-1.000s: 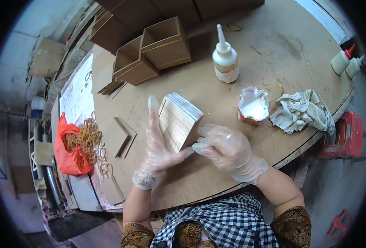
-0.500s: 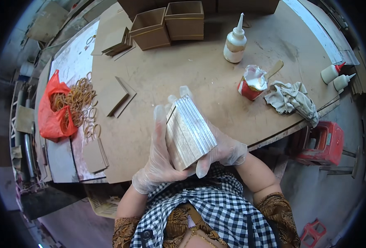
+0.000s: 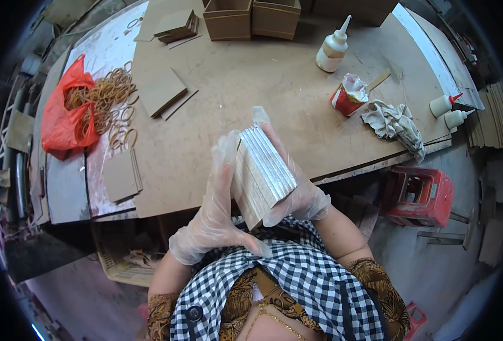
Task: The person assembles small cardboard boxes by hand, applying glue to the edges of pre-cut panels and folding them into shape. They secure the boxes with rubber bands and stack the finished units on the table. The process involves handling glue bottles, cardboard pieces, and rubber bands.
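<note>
Stack of thin boards (image 3: 263,170) clasped between both gloved hands, left hand (image 3: 217,210) flat against one side, right hand (image 3: 297,187) cupping the other, above the surface (image 3: 251,79) edge

Bright, even daylight over my workbench (image 3: 274,79); shadows are soft. Glare whitens the bench's left strip. Fisheye bends the edges; black corners, slight blur at the rim.

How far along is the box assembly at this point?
Done, it seems: two brown open boxes stand at the table's far edge. In hand: the left hand and right hand, both in clear gloves, press a bundle of flat panels between them above the table's near edge. Probably left: loose brown panels, rubber bands and the glue bottle lie unused.
</note>
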A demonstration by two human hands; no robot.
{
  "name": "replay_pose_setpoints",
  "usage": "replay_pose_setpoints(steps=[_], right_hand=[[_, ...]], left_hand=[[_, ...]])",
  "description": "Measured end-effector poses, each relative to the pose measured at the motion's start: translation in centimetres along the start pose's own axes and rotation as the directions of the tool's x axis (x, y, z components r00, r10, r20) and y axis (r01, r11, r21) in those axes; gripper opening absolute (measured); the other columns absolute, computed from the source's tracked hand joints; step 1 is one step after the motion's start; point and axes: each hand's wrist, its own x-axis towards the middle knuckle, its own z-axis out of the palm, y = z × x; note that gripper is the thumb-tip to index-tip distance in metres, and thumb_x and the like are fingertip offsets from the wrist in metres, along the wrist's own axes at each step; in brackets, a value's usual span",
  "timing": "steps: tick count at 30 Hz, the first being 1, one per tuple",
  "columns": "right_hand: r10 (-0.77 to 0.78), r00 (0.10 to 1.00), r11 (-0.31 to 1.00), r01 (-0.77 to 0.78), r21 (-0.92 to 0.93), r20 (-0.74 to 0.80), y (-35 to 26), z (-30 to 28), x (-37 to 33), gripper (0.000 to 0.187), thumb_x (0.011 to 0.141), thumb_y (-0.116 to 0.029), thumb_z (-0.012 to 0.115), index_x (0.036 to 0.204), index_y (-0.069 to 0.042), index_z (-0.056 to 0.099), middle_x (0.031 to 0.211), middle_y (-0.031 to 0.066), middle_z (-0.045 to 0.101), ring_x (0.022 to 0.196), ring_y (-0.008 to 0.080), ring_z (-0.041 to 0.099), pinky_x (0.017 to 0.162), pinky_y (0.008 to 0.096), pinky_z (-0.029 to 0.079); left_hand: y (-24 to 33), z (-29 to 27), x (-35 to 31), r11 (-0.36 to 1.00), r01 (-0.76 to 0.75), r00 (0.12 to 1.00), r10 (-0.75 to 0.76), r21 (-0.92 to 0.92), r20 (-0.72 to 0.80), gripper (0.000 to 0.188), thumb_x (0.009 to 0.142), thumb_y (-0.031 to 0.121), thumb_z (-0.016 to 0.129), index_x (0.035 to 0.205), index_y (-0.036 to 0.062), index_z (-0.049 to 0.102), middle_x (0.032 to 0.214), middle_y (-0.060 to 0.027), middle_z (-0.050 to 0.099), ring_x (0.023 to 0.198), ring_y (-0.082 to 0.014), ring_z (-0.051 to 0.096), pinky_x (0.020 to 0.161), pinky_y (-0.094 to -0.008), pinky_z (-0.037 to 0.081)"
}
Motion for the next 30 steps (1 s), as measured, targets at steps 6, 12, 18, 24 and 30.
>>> replay_pose_setpoints(steps=[6,12,18,24,30], right_hand=[[0.199,0.980,0.937,-0.196,0.289,0.018,-0.5,4.4,-0.7,0.134,0.053,-0.050,0.091,0.156,-0.009,0.016,0.147,0.0111,0.040,0.137,0.0226,0.039,0.113,0.0366,0.033],[0.341,0.938,0.876,-0.342,0.340,0.064,-0.5,7.4,-2.5,0.098,0.070,-0.070,0.075,0.137,-0.007,0.042,0.129,0.0082,0.050,0.125,0.0196,0.048,0.106,0.0360,0.038],[0.497,0.868,0.790,-0.458,0.408,0.011,0.2,8.3,-3.3,0.109,0.074,-0.067,0.074,0.149,-0.002,0.029,0.141,0.0105,0.043,0.133,0.0220,0.040,0.114,0.0377,0.029],[0.504,0.864,0.800,-0.475,0.368,0.019,0.4,8.5,-2.9,0.110,0.076,-0.065,0.075,0.150,0.000,0.026,0.144,0.0106,0.041,0.136,0.0213,0.037,0.116,0.0376,0.024],[0.507,0.862,0.810,-0.480,0.336,0.009,0.0,8.6,-2.8,0.099,0.078,-0.059,0.077,0.146,0.000,0.034,0.138,0.0082,0.045,0.133,0.0189,0.039,0.115,0.0350,0.025]], left_hand=[[0.3,-0.9,-0.7,0.909,-0.222,0.967,0.252,0.353,-0.040,0.133,0.055,0.044,0.093,0.153,-0.0016,0.015,0.158,-0.0295,0.016,0.147,-0.0452,0.013,0.118,-0.0519,0.017],[0.1,0.9,-5.0,0.992,-0.109,0.974,0.095,-0.056,-0.205,0.123,0.060,0.034,0.095,0.153,0.0041,0.020,0.156,-0.0224,0.029,0.143,-0.0372,0.033,0.116,-0.0432,0.028],[-0.1,2.8,-7.1,0.966,-0.065,0.939,-0.025,-0.249,-0.344,0.122,0.056,0.029,0.097,0.151,0.0082,0.024,0.153,-0.0196,0.033,0.139,-0.0344,0.039,0.113,-0.0435,0.034],[-0.2,3.2,-7.6,0.925,-0.092,0.905,-0.077,-0.369,-0.418,0.126,0.058,0.026,0.096,0.153,0.0091,0.016,0.153,-0.0198,0.033,0.138,-0.0336,0.041,0.113,-0.0444,0.035],[0.0,3.5,-7.8,0.886,-0.110,0.888,-0.116,-0.451,-0.446,0.130,0.060,0.024,0.095,0.154,0.0099,0.007,0.152,-0.0200,0.034,0.137,-0.0328,0.042,0.113,-0.0452,0.036]])
